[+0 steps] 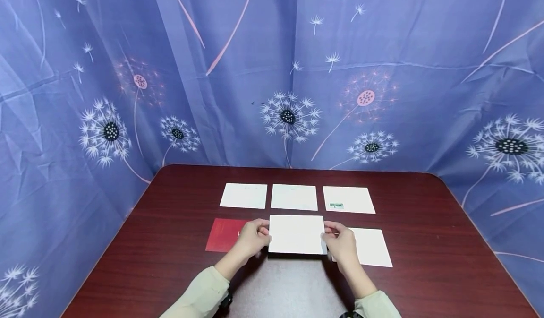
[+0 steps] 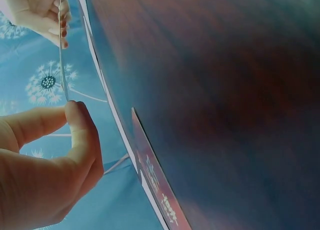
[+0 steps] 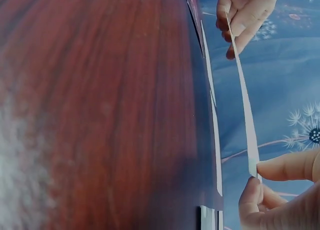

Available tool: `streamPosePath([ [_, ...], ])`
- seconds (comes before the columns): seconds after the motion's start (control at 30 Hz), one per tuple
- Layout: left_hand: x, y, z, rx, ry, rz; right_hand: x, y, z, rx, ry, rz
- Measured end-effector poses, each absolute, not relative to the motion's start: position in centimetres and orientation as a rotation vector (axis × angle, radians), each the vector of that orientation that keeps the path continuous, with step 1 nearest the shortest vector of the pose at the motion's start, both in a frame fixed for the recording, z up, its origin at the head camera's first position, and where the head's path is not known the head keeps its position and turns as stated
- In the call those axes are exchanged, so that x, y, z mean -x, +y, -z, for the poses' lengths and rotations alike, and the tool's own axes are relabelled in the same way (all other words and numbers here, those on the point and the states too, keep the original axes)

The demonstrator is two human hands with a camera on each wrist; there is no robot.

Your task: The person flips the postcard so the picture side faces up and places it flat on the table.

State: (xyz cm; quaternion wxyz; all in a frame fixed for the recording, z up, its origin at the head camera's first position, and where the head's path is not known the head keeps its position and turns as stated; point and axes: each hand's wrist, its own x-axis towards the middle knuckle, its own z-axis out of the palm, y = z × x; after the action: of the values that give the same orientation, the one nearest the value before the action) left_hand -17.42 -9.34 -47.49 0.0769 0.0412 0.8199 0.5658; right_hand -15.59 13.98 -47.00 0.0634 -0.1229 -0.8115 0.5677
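Both hands hold one blank white card (image 1: 296, 234) by its opposite short edges, raised over the near middle of the table. My left hand (image 1: 253, 237) pinches the left edge between thumb and fingers, and my right hand (image 1: 343, 244) pinches the right edge. Seen edge-on in the left wrist view, the card (image 2: 63, 70) is thin and stands clear of the tabletop. A red card (image 1: 222, 235) with pale lettering lies partly behind the left hand. Another white card (image 1: 373, 247) lies beside the right hand, which covers its left part.
Along the back lie three white cards in a row: a left one (image 1: 243, 195), a middle one (image 1: 294, 197) and a right one (image 1: 349, 199) with a small green picture. The dark red wooden table (image 1: 140, 270) meets a blue dandelion-print curtain (image 1: 238, 119).
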Motion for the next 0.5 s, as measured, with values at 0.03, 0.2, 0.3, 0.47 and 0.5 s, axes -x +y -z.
streamPosePath([
  [0.03, 17.45, -9.34, 47.47, -0.122, 2.462, -1.698, 15.65, 13.99, 47.03, 0.378, -2.437, -1.724],
  [0.2, 17.35, -9.31, 47.18, -0.107, 2.443, -1.742, 15.87, 14.22, 47.17, 0.391, -2.357, -1.777],
  [0.3, 17.31, -9.24, 47.03, -0.103, 2.431, -1.777, 15.93, 14.32, 47.02, 0.398, -2.304, -1.808],
  [0.47, 17.52, -9.09, 46.90, -0.085, 2.436, -1.833, 16.07, 14.52, 46.79, 0.411, -2.244, -1.832],
  [0.5, 17.57, -9.08, 46.86, -0.082, 2.436, -1.844, 16.10, 14.54, 46.75, 0.416, -2.239, -1.832],
])
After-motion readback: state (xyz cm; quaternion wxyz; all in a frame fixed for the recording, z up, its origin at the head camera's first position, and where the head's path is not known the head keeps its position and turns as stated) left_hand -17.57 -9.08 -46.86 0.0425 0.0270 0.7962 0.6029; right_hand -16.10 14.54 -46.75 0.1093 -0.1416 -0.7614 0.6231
